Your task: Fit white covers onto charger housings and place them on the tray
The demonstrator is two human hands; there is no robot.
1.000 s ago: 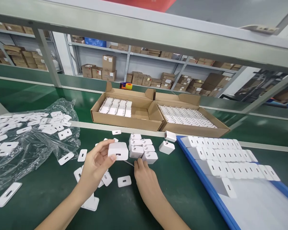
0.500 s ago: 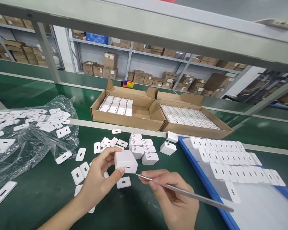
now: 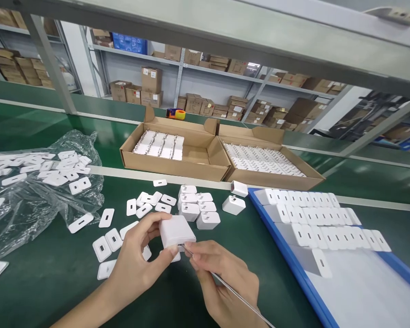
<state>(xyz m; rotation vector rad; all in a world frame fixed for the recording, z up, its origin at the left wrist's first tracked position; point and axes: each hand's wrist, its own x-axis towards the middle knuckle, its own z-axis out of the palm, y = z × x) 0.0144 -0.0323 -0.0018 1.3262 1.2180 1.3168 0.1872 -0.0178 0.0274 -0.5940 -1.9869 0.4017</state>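
My left hand is closed round a white charger block, held above the green mat in front of me. My right hand pinches a thin metal pick whose tip touches the block's front face. Just behind them stands a small cluster of white charger blocks. Loose white cover plates lie on the mat to the left of my left hand.
A clear plastic bag with several white plates lies at the left. Two open cardboard boxes of white parts stand behind. A blue tray with rows of white blocks is on the right. Shelves of cartons fill the background.
My right hand picked the metal pick up off the mat and brought its tip to the block. My left hand tilted the block and drew it nearer.
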